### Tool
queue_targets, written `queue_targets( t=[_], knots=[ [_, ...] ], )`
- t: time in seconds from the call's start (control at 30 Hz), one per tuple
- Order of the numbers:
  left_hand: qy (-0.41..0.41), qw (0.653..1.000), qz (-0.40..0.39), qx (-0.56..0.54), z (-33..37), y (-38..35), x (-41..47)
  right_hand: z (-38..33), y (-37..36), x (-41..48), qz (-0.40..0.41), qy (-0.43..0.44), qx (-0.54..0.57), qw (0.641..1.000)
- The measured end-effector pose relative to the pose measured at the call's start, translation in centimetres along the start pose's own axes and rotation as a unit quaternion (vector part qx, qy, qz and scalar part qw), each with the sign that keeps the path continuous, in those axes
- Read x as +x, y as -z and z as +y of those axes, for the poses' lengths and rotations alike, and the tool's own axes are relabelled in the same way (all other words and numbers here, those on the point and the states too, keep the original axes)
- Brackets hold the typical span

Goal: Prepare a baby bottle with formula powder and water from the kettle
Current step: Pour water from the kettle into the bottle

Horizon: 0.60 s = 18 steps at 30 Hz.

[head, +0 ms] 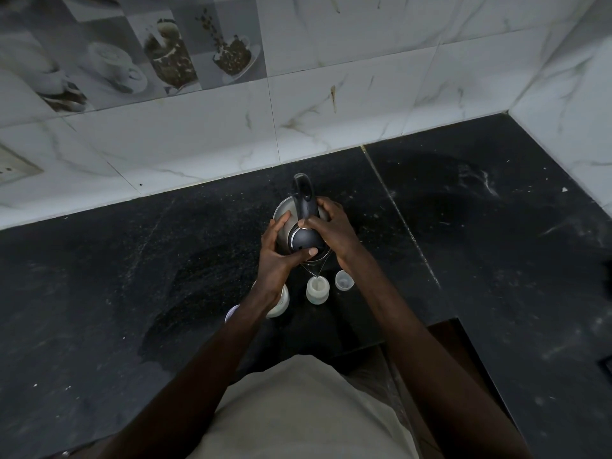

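I see the kettle (303, 233) held tilted above the bench (132, 293), its spout toward the near side, and a thin stream of water (318, 272) falling into the open bottle (317, 289) that stands just below and between my hands. My left hand (276, 250) clasps the kettle from the left, fingers spread on the steel side and thumb on the dark lid's near edge. My right hand (334, 226) is curled round the black handle. A small clear cap (343, 280) sits just right of the bottle.
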<state>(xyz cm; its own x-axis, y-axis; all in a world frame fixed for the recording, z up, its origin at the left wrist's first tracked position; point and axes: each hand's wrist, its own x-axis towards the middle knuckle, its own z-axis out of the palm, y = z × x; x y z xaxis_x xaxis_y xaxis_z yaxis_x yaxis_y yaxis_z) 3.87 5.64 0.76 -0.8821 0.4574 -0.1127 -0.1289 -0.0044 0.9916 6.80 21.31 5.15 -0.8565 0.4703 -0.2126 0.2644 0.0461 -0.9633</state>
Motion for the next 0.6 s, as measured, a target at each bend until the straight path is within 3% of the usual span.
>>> queue_targets(
  t=[0.6],
  knots=[
    [0.003, 1.0, 0.003, -0.014, -0.03, -0.03, 0.01, -0.18, -0.09, -0.1, 0.004, 0.0, -0.002, 1.0]
  ],
)
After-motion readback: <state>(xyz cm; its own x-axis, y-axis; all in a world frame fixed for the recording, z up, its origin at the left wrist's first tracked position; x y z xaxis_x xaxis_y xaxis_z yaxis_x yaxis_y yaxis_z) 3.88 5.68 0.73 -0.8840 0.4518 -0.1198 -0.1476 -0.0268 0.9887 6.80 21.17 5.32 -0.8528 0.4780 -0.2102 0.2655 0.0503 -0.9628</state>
